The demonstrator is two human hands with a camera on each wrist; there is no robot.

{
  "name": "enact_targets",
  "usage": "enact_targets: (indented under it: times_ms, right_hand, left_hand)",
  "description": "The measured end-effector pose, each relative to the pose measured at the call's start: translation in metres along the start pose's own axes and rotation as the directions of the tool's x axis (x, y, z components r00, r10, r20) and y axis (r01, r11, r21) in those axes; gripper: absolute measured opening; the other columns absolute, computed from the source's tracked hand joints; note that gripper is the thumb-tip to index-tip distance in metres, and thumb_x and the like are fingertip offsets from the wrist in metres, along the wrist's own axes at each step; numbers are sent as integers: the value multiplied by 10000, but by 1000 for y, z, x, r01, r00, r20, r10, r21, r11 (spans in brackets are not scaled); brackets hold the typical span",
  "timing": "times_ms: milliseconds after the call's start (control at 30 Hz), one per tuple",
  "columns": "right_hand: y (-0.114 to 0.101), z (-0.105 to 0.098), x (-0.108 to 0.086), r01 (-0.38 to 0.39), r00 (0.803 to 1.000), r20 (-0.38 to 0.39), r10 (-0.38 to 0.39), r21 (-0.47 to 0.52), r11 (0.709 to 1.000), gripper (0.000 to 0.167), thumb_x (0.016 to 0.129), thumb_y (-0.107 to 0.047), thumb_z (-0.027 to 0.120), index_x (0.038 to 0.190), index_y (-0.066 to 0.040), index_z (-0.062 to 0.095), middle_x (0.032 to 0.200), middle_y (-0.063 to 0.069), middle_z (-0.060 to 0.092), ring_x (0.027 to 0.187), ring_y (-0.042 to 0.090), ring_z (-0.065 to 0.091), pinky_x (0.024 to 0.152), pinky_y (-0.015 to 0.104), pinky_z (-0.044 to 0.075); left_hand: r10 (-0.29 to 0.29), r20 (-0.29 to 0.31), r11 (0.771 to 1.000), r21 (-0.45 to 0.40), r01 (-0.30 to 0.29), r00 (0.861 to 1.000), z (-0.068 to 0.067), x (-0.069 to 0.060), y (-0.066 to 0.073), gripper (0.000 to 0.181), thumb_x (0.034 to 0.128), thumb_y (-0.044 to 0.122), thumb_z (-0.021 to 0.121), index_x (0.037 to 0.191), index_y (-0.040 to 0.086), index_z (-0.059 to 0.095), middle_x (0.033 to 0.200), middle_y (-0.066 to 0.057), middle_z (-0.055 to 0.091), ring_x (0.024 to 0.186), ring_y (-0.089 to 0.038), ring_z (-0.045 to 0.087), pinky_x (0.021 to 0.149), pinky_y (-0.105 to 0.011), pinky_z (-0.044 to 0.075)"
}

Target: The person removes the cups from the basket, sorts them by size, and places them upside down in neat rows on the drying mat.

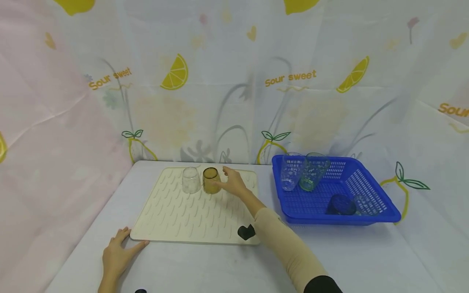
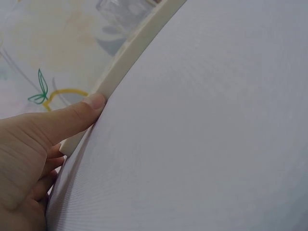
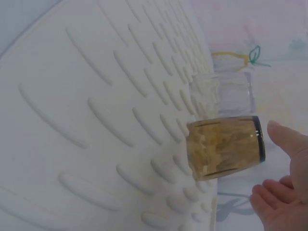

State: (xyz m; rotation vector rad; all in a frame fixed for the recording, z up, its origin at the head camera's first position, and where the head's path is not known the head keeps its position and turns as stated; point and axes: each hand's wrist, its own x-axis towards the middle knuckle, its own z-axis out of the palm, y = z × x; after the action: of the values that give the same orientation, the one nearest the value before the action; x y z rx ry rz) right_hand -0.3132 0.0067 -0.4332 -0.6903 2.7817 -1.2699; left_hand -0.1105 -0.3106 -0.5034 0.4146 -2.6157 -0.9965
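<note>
A small amber glass [image 1: 211,181] stands near the back of a cream ribbed drying mat [image 1: 198,219]. Close by its right side is my right hand [image 1: 233,183], thumb and fingers apart; in the right wrist view a gap shows between the hand [image 3: 288,180] and the amber glass [image 3: 225,147]. Left of the amber one stands a clear glass [image 1: 191,180]. My left hand [image 1: 115,256] is at the mat's front left corner, fingers spread. The left wrist view has its thumb [image 2: 72,118] touching the mat's edge [image 2: 130,57], the other fingers partly hidden past the corner.
On the right sits a blue plastic basket [image 1: 304,215]. It holds a tall clear glass [image 1: 290,173], a tall green-tinted glass [image 1: 311,175], a dark blue glass [image 1: 340,204] and a clear one [image 1: 366,205] lying low. A lemon-printed curtain [image 1: 227,101] hangs behind the white table [image 1: 205,264].
</note>
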Motion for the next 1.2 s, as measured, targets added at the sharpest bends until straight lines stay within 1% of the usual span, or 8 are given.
enact_targets:
  times_ms: [100,267,400,500,633,800,1000,1200]
  right_hand:
    - [5,-6,-8,3,1000,-13,-3,31,1000,726,847,-302,712,1372,82,390,1315,237,524,1190,362,529,969,436,485]
    - [11,-18,-25,15,998,-56,-8,132,991,668,833,-205,732,1338,103,424,1272,254,551,1150,367,556,969,411,487]
    - [14,-27,-37,32,996,-89,-15,186,982,649,821,-143,739,1329,116,430,1255,266,559,1140,361,568,972,387,488]
    - [15,-35,-47,22,995,-101,1,222,975,645,812,-119,743,1327,115,435,1251,267,562,1147,356,566,979,384,483]
    - [16,-45,-61,24,993,-116,6,256,966,613,805,-99,744,1302,121,461,1224,278,575,1132,365,574,972,392,487]
    - [20,-58,-76,43,995,-101,-13,305,951,580,815,-73,727,1292,129,466,1214,299,572,1128,381,572,977,407,483]
    - [24,-74,-97,27,999,-52,-9,350,936,583,838,-92,706,1318,114,448,1239,293,559,1150,386,557,990,427,470]
    - [27,-85,-114,14,998,-65,12,384,923,587,830,-96,718,1321,94,459,1240,286,562,1155,370,560,987,392,476]
  left_hand:
    - [-14,17,1000,-7,14,1000,-1,0,1,791,667,270,834,1224,-164,477,1363,-357,351,1264,-579,280,1014,-724,200]
    - [-31,38,999,-3,32,999,0,1,0,807,681,291,826,1237,-164,459,1377,-356,332,1272,-586,253,1025,-723,179]
    - [-30,41,1000,-1,30,999,0,0,0,812,685,297,824,1239,-164,451,1372,-361,330,1276,-580,250,1030,-720,170]
    - [-26,40,1000,-4,26,999,0,0,0,805,684,287,824,1238,-164,453,1369,-361,336,1276,-575,258,1030,-717,177]
    - [-33,54,999,-9,33,998,0,1,-1,801,698,275,815,1246,-176,443,1376,-368,315,1261,-608,231,1030,-718,175]
    - [-44,72,999,-4,44,996,-1,2,-1,805,711,278,807,1255,-181,430,1386,-364,301,1236,-648,200,1013,-735,173]
    - [-27,62,1000,-4,28,998,-1,2,-1,801,704,274,810,1250,-175,434,1375,-367,312,1225,-653,212,998,-749,175]
    - [-6,47,1000,-9,6,999,-1,1,0,788,697,266,812,1233,-179,445,1358,-378,322,1203,-670,226,984,-762,179]
